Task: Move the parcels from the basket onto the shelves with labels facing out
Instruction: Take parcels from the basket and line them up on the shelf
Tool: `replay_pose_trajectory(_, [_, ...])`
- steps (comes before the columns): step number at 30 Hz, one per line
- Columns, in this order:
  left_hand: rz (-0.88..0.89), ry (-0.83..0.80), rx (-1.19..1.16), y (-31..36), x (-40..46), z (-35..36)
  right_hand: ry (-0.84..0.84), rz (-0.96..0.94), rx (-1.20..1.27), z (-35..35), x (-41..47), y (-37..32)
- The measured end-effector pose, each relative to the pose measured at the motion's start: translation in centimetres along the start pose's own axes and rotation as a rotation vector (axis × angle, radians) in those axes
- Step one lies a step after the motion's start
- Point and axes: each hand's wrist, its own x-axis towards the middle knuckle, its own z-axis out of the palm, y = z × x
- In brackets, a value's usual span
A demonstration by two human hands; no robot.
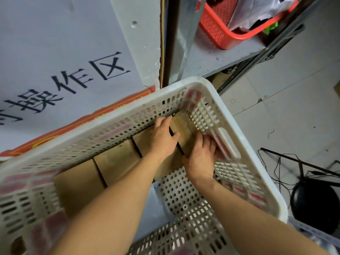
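Corner parcel [181, 124] stands at the far right end of the row of parcels [114, 161] lining the back wall of the white basket [239, 115], and both hands are on it. Left hand [163, 138] curls over its near edge, thumb on top; right hand [200, 157] cups the side by the basket wall, fingers wrapped round. This looks like the pick-up step: next comes a straight lift clear of the rim, then a turn toward the shelf [217, 57], label out. No label shows yet, and the fingertips are buried beside the cardboard.
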Motion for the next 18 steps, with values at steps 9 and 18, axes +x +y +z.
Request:
replay_pose_trajectory(9, [0.045,-0.036,-0.282,2.4,-7.3,-4.7,0.000,-0.013,0.155,-7.5,-5.9,1.2])
replay_pose_trajectory(18, [-0.373,-0.150,-0.544,2.0,-18.8,-11.2,-0.424,0.048,1.003,-17.1,-12.5,-1.0])
